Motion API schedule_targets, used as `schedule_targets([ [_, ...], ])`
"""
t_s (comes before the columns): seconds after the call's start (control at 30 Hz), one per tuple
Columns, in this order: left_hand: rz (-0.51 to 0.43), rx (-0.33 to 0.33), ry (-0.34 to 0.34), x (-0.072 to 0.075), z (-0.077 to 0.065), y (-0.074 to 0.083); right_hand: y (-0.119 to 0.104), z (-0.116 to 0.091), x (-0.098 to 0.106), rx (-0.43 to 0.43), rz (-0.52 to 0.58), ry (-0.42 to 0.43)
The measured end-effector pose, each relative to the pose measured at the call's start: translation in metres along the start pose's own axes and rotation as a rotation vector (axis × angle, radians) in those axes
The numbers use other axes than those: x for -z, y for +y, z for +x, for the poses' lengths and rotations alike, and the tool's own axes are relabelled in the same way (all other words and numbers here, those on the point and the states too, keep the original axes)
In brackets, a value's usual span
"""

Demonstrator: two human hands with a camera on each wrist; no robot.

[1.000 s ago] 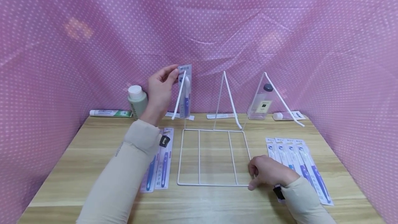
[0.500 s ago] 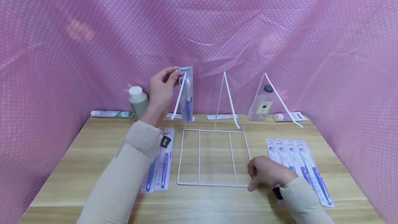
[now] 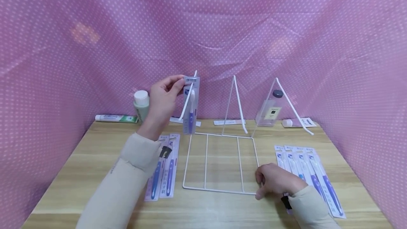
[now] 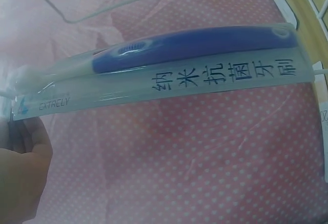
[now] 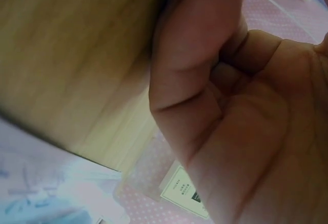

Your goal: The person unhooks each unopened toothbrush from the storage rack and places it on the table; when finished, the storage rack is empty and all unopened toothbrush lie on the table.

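Note:
In the head view, my left hand (image 3: pixel 163 98) pinches the upper left edge of a packaged toothbrush (image 3: pixel 191 109) with a purple handle. The pack hangs upright at the left arm of a white wire display rack (image 3: pixel 240 167); that arm's top shows above the pack, its lower part in front. The left wrist view shows the toothbrush pack (image 4: pixel 200 55) lengthwise, fingers (image 4: pixel 36 137) at its head end. My right hand (image 3: pixel 276 179) grips the rack's right front corner with curled fingers, which partly hide the wire. The right wrist view shows those bent fingers (image 5: pixel 184 80) close over the wood.
Packaged toothbrushes lie left (image 3: pixel 168 176) and right (image 3: pixel 327 183) of the rack. Along the back are a toothpaste tube (image 3: pixel 116 118), a green bottle (image 3: pixel 141 105), a clear bottle (image 3: pixel 268 112) and a pink-and-white tube (image 3: pixel 299 122). A pink dotted cloth (image 3: pixel 216 27) surrounds the table.
My left hand has brought the toothbrush pack lower and nearer along the left arm, whose top now shows above the pack. The right hand keeps its hold on the rack; the view has shifted slightly.

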State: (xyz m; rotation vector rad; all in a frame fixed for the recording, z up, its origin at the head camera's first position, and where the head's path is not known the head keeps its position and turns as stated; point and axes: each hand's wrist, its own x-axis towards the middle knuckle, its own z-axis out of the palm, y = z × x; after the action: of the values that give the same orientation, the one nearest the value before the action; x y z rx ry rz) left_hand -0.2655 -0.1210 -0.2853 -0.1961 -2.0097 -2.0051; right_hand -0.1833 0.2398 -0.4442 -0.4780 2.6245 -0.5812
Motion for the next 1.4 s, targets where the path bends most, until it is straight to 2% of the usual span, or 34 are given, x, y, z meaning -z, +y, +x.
schedule_targets([
  [0.23, 0.005, -0.029, -0.01, 0.004, -0.01, 0.008, 0.003, -0.002, 0.002, 0.038, 0.006, 0.008],
  [0.57, -0.01, 0.029, -0.034, 0.011, -0.026, 0.017, 0.004, -0.001, 0.0, 0.043, 0.022, -0.005],
  [0.73, 0.01, 0.055, -0.033, 0.019, -0.041, 0.025, 0.005, -0.001, 0.0, 0.049, 0.016, -0.004],
  [1.03, 0.144, 0.076, -0.059, 0.033, -0.072, 0.041, 0.003, -0.001, 0.001, 0.044, 0.02, -0.012],
  [1.4, 0.15, 0.042, -0.108, 0.038, -0.101, 0.058, 0.007, -0.001, 0.001, 0.06, 0.022, -0.005],
])
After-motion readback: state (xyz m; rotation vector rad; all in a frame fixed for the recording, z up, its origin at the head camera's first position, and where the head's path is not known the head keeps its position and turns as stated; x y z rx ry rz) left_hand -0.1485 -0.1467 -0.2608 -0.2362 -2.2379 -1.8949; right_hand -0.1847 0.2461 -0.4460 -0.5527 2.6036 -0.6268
